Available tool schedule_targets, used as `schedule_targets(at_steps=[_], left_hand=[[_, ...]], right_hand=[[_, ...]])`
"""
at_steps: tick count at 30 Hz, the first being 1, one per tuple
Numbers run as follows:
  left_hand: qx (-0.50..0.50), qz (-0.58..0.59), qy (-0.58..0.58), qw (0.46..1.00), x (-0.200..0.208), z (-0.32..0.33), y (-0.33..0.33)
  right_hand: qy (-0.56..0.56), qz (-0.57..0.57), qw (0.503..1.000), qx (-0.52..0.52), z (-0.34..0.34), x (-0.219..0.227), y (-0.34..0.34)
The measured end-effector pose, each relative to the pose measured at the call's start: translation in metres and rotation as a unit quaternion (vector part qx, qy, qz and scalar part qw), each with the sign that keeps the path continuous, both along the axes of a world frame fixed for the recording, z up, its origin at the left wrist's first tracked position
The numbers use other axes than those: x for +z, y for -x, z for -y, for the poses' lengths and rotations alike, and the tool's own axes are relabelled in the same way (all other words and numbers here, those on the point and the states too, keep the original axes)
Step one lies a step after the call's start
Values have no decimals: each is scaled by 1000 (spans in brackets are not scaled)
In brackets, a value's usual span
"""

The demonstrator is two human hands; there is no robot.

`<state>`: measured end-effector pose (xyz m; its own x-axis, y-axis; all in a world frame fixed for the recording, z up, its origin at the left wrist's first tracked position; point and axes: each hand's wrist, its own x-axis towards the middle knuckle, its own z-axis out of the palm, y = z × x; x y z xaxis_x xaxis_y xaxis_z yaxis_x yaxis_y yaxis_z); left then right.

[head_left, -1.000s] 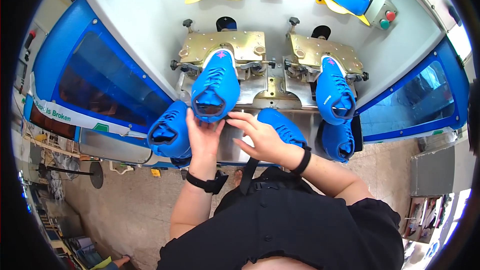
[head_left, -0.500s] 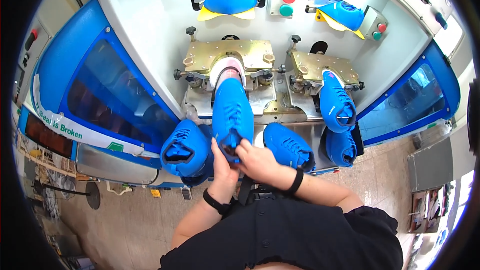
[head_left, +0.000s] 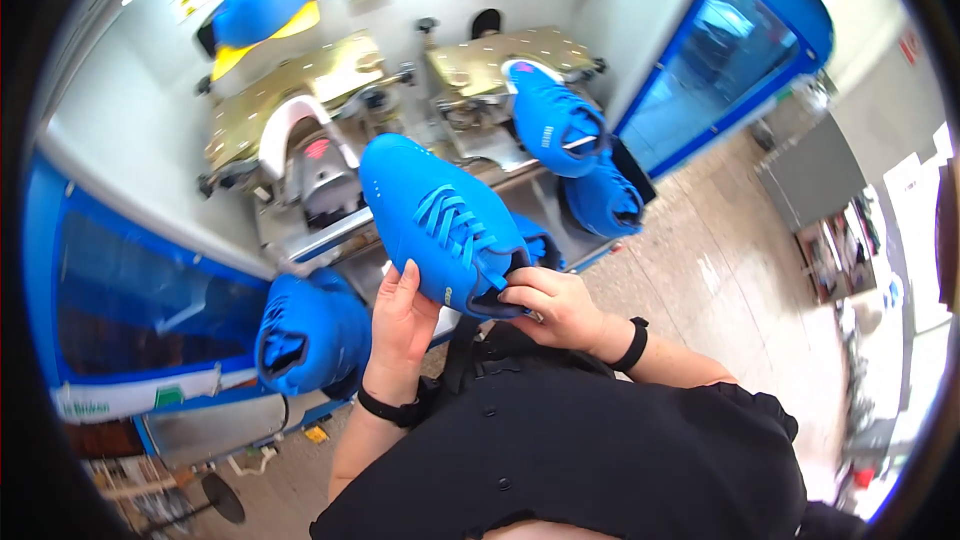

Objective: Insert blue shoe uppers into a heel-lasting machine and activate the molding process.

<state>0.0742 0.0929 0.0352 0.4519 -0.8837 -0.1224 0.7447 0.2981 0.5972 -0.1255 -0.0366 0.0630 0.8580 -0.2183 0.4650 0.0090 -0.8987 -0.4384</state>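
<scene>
A blue lace-up shoe (head_left: 425,195) is held up in front of me, tilted, its toe toward the machine and its opening toward me. My left hand (head_left: 403,315) supports its side near the heel, thumb up against it. My right hand (head_left: 558,308) grips the collar at the heel, with some fingertips hidden inside the opening. Beyond the toe sits the bare left clamp station (head_left: 285,130) with a white curved pad. On the right station another blue shoe (head_left: 555,120) rests toe-in.
More blue shoes stand around: one at the left (head_left: 305,335), one below the right station (head_left: 605,195), one partly hidden behind the held shoe (head_left: 540,240). Blue-and-yellow covered forms (head_left: 262,15) hang above. Blue window panels (head_left: 725,25) flank the machine; a grey cabinet (head_left: 815,175) stands right.
The held shoe has come off the left station, uncovering it, and is lifted toward me. Both hands moved with it. My view has swung to the right and tilted.
</scene>
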Motion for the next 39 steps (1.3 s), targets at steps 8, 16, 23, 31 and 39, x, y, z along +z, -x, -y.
schedule_targets(at_steps=[8, 16, 23, 31, 39], left_hand=[[-158, -100, 50, 981, 11, 65, 37], [-4, 19, -29, 999, -7, 46, 28], [125, 79, -209, 967, -29, -82, 9], [133, 143, -215, 957, -22, -137, 5], [27, 354, -178, 918, -14, -79, -17]], right_hand=[[-16, 153, 987, -46, 20, 22, 50], [-60, 148, 952, 260, 18, 110, -30], [-27, 51, 949, 310, -84, 117, -152], [87, -60, 960, 260, -153, 66, -243], [91, -97, 950, 283, -117, 100, -239]])
